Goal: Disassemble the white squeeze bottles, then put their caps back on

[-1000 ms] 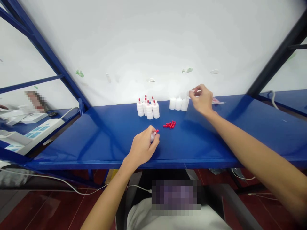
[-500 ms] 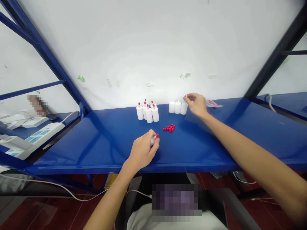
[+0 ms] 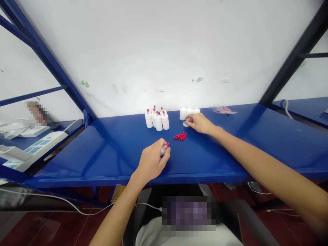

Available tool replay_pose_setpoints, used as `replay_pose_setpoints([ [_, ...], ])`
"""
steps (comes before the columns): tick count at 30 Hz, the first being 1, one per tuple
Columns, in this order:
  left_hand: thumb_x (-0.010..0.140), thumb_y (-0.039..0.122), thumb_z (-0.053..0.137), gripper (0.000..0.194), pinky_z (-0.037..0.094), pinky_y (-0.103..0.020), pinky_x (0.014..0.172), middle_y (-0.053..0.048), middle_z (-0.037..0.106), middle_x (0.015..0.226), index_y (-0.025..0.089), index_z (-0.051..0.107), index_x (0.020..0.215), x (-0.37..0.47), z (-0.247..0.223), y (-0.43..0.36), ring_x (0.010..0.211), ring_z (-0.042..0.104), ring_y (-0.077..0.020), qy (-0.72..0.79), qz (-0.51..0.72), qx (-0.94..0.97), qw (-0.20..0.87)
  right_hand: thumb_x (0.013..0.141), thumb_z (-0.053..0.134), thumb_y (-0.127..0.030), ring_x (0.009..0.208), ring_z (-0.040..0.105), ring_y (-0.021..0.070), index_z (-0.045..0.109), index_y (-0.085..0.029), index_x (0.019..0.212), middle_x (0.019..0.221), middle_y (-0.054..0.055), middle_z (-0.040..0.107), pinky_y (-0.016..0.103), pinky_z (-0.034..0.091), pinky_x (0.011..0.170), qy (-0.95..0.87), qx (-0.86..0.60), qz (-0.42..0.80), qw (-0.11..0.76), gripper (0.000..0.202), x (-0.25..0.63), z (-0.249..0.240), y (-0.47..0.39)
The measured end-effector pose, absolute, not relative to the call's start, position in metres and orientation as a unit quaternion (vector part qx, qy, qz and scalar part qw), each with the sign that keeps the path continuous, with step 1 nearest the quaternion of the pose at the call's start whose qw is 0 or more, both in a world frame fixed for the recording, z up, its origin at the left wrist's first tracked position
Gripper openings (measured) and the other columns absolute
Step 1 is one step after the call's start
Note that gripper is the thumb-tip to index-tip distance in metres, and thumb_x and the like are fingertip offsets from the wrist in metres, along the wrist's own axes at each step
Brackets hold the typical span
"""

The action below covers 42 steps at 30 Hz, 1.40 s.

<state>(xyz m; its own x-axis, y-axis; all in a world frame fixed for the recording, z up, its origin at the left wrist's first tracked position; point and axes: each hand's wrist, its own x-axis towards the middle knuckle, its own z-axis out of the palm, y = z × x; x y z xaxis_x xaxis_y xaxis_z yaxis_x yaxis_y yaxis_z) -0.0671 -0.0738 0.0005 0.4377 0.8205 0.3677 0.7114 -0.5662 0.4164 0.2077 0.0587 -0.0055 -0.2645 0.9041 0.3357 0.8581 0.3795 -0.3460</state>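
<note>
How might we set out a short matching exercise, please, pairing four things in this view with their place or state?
Column one:
1. Small red caps
2. Red-tipped bottle group
3. Left hand
4. Right hand

Column two:
A. Holding a white item
B. Standing upright near the wall
C. Lying loose in a cluster on the blue table
D. Holding a single bottle with a red tip

Right pairs: 1-C, 2-B, 3-D, 4-A

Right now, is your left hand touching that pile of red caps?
Apart: the head view shows blue tabletop between the left hand and the pile of red caps.
</note>
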Motion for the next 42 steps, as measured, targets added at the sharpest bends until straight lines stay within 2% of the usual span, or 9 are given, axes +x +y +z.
replay_pose_setpoints([
  [4, 0.1, 0.032, 0.044, 0.013, 0.039, -0.029, 0.072, 0.0, 0.059, 0.087, 0.022, 0.048, 0.092, -0.068, -0.003, -0.071, 0.077, 0.055, -0.0165, 0.442, 0.315, 0.832, 0.112, 0.098, 0.046, -0.043, 0.072, 0.062, 0.0196, 0.065, -0.016, 0.111, 0.08, 0.006, 0.07, 0.03, 0.04, 0.07, -0.763, -0.558, 0.026, 0.324, 0.036, 0.205, 0.006, 0.048],
  [9, 0.1, 0.03, 0.047, 0.01, 0.041, -0.028, 0.077, -0.001, 0.062, 0.095, 0.021, 0.05, 0.103, -0.068, -0.008, -0.066, 0.085, 0.058, -0.0167, 0.421, 0.339, 0.832, 0.128, 0.099, 0.038, -0.049, 0.072, 0.05, 0.0185, 0.053, -0.019, 0.062, 0.07, 0.006, 0.057, 0.035, 0.034, 0.075, -0.859, -0.401, -0.031, 0.316, 0.05, 0.17, 0.029, 0.006],
  [11, 0.1, 0.031, 0.046, 0.011, 0.04, -0.028, 0.072, -0.001, 0.061, 0.091, 0.021, 0.05, 0.098, -0.068, -0.009, -0.065, 0.081, 0.057, -0.0164, 0.413, 0.322, 0.842, 0.128, 0.098, 0.04, -0.051, 0.066, 0.044, 0.0159, 0.043, -0.02, 0.057, 0.06, 0.002, 0.049, 0.037, 0.032, 0.078, -0.897, -0.347, -0.021, 0.274, 0.052, 0.151, 0.031, -0.011],
  [18, 0.1, 0.027, 0.044, 0.009, 0.038, -0.028, 0.069, -0.001, 0.06, 0.091, 0.021, 0.047, 0.095, -0.071, -0.011, -0.065, 0.078, 0.057, -0.0168, 0.396, 0.294, 0.863, 0.111, 0.1, 0.043, -0.045, 0.068, 0.048, 0.015, 0.049, -0.02, 0.094, 0.083, 0.003, 0.058, 0.028, 0.033, 0.063, -0.936, -0.263, 0.104, 0.21, 0.027, 0.128, 0.024, -0.031],
  [21, 0.101, 0.033, 0.043, 0.013, 0.04, -0.028, 0.07, -0.001, 0.06, 0.09, 0.022, 0.046, 0.097, -0.071, -0.011, -0.066, 0.079, 0.057, -0.0173, 0.401, 0.297, 0.858, 0.122, 0.103, 0.038, -0.039, 0.073, 0.049, 0.0153, 0.049, -0.019, 0.093, 0.09, 0.004, 0.058, 0.029, 0.036, 0.067, -0.939, -0.244, 0.098, 0.221, 0.024, 0.132, 0.025, -0.03],
  [26, 0.102, 0.032, 0.039, 0.015, 0.042, -0.029, 0.07, -0.002, 0.058, 0.088, 0.021, 0.047, 0.096, -0.07, -0.009, -0.068, 0.077, 0.055, -0.0175, 0.403, 0.292, 0.861, 0.106, 0.104, 0.032, -0.037, 0.064, 0.042, 0.0127, 0.042, -0.021, 0.078, 0.074, -0.001, 0.049, 0.028, 0.034, 0.064, -0.926, -0.241, 0.148, 0.249, 0.033, 0.128, 0.023, -0.029],
  [30, 0.103, 0.029, 0.038, 0.019, 0.044, -0.031, 0.079, -0.005, 0.061, 0.105, 0.022, 0.049, 0.117, -0.069, -0.006, -0.071, 0.091, 0.06, -0.0194, 0.413, 0.313, 0.853, 0.065, 0.104, 0.027, -0.042, 0.06, 0.04, 0.0122, 0.037, -0.021, 0.07, 0.065, -0.003, 0.042, 0.028, 0.033, 0.061, -0.883, -0.294, 0.22, 0.294, 0.041, 0.136, 0.024, -0.02],
  [37, 0.101, 0.035, 0.042, 0.019, 0.045, -0.031, 0.08, -0.002, 0.066, 0.1, 0.023, 0.051, 0.113, -0.068, -0.004, -0.071, 0.091, 0.063, -0.0199, 0.439, 0.288, 0.846, 0.092, 0.098, 0.037, -0.032, 0.068, 0.05, 0.0177, 0.045, -0.021, 0.086, 0.077, 0.003, 0.057, 0.031, 0.033, 0.063, -0.879, -0.451, 0.077, 0.136, 0.019, 0.182, 0.031, 0.01],
  [42, 0.101, 0.036, 0.04, 0.018, 0.044, -0.031, 0.076, -0.002, 0.065, 0.094, 0.023, 0.051, 0.106, -0.068, -0.003, -0.071, 0.086, 0.062, -0.0196, 0.438, 0.265, 0.855, 0.08, 0.089, 0.052, -0.027, 0.072, 0.058, 0.0194, 0.061, -0.02, 0.091, 0.087, 0.007, 0.067, 0.03, 0.036, 0.062, -0.864, -0.497, 0.065, 0.043, 0.011, 0.196, 0.028, 0.022],
])
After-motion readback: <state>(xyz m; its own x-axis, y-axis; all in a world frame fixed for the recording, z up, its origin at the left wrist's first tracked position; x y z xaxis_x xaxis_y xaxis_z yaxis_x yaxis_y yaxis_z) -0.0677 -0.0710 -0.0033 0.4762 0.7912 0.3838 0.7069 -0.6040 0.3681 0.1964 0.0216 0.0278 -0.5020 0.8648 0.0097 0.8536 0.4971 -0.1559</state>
